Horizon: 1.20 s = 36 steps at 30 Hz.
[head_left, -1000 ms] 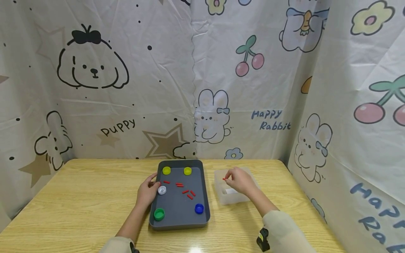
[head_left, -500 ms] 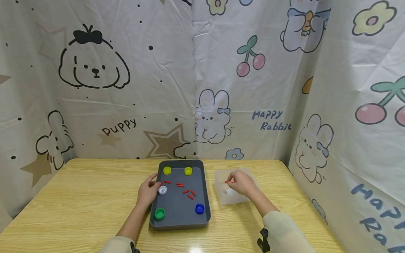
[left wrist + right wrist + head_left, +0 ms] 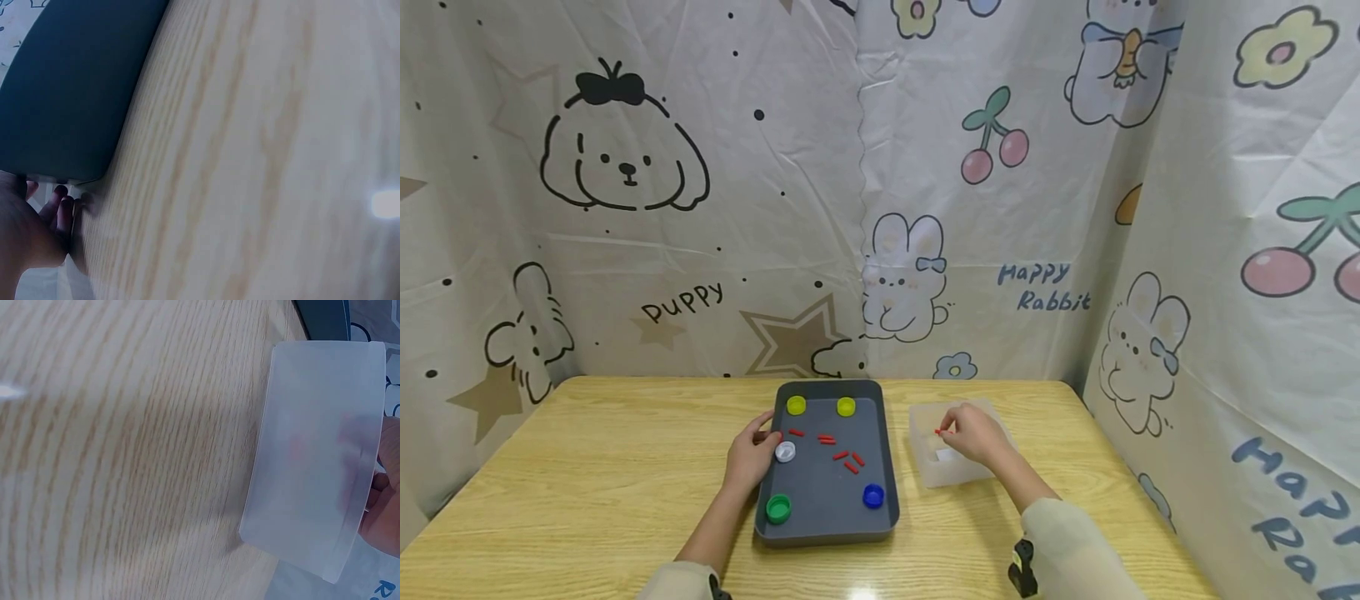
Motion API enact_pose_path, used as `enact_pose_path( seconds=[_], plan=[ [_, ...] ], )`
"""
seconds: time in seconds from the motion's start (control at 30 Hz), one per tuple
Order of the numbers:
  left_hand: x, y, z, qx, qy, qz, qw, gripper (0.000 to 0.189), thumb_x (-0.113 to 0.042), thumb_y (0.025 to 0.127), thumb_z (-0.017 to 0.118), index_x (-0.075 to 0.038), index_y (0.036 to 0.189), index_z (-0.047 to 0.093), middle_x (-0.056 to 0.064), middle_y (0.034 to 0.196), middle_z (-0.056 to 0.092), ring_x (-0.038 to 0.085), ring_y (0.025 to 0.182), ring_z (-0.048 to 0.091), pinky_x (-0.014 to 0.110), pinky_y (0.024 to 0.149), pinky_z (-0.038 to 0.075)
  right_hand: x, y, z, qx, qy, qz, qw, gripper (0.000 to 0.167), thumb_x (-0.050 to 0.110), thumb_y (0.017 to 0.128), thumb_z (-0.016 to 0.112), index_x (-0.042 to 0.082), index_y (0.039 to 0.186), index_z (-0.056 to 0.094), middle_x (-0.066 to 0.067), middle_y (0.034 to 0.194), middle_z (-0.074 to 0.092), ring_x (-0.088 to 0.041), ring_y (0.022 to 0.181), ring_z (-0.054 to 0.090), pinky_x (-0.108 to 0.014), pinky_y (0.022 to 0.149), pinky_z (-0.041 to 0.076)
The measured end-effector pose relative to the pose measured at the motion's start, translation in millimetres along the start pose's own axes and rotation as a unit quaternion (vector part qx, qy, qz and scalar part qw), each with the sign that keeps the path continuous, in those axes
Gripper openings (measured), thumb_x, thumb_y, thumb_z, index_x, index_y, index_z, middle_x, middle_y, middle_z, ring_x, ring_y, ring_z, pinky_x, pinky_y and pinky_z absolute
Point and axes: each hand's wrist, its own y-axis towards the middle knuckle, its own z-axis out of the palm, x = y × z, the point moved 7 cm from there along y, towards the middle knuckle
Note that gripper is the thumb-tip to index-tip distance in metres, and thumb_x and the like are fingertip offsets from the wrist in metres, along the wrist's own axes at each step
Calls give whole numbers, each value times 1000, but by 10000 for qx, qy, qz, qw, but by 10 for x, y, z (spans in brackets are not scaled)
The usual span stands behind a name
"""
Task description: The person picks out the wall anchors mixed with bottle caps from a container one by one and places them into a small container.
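Observation:
In the head view, my left hand (image 3: 749,457) holds the left rim of a grey tray (image 3: 827,527), its thumb at the rim. The left wrist view shows that hand (image 3: 34,228) with its fingers against the tray's outer side (image 3: 62,94). Inside the tray lie several small red sticks (image 3: 840,456). Over a translucent plastic box (image 3: 951,475) to the right, my right hand (image 3: 973,433) pinches a red stick (image 3: 938,432). Through the box wall (image 3: 319,394) in the right wrist view, the fingers of my right hand (image 3: 384,506) show only as a blur.
Bottle caps stand in the tray: two yellow ones, including the left yellow cap (image 3: 796,405), a white cap (image 3: 785,452), a green cap (image 3: 778,508) and a blue cap (image 3: 873,497). A wooden table (image 3: 625,467) bears everything. Behind it hangs a printed curtain (image 3: 775,208).
My right hand has dipped slightly into the box with the red stick and shifted a little right. My left hand and the tray stay put.

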Motion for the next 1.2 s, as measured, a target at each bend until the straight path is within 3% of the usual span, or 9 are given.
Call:
enact_pose_path(
  seconds=[0.23, 0.47, 0.73, 0.97, 1.2],
  plan=[
    [-13, -13, 2, -25, -23, 13, 10000, 46, -18, 92, 53, -12, 138, 46, 23, 120, 58, 32, 109, 55, 44, 88, 45, -23, -9, 13, 36, 85, 69, 9999, 5, 16, 82, 66, 12, 83, 69, 0, 71, 50, -13, 62, 43, -25, 54, 34],
    [-15, -11, 9, -9, 3, -6, 10000, 46, -18, 92, 52, -12, 138, 46, 23, 118, 58, 32, 106, 56, 41, 83, 47, -45, -6, 21, 29, 118, 109, 9999, 5, 16, 82, 66, 12, 84, 69, -1, 72, 50, -13, 63, 44, -25, 55, 35],
    [-17, -8, 11, -26, -25, 6, 10000, 47, -18, 92, 53, -12, 138, 46, 23, 120, 57, 32, 109, 54, 45, 89, 44, -17, -12, -9, -12, 118, 78, 9999, 6, 17, 82, 66, 12, 85, 69, 0, 73, 52, -13, 63, 45, -26, 54, 36],
    [-20, -1, 7, -53, -70, -26, 10000, 47, -19, 93, 52, -13, 138, 45, 24, 120, 57, 34, 110, 54, 47, 90, 43, 103, -14, -42, 10, 231, -124, 9997, 9, 19, 84, 64, 12, 86, 69, 2, 67, 53, -12, 58, 44, -26, 52, 35],
    [-7, -3, 12, -22, -44, -23, 10000, 47, -18, 92, 52, -13, 138, 46, 23, 120, 58, 34, 111, 54, 47, 90, 43, 250, -36, -99, -179, 478, -207, 9985, 9, 20, 84, 66, 13, 85, 69, 1, 73, 55, -12, 63, 46, -26, 56, 37]
  ],
)
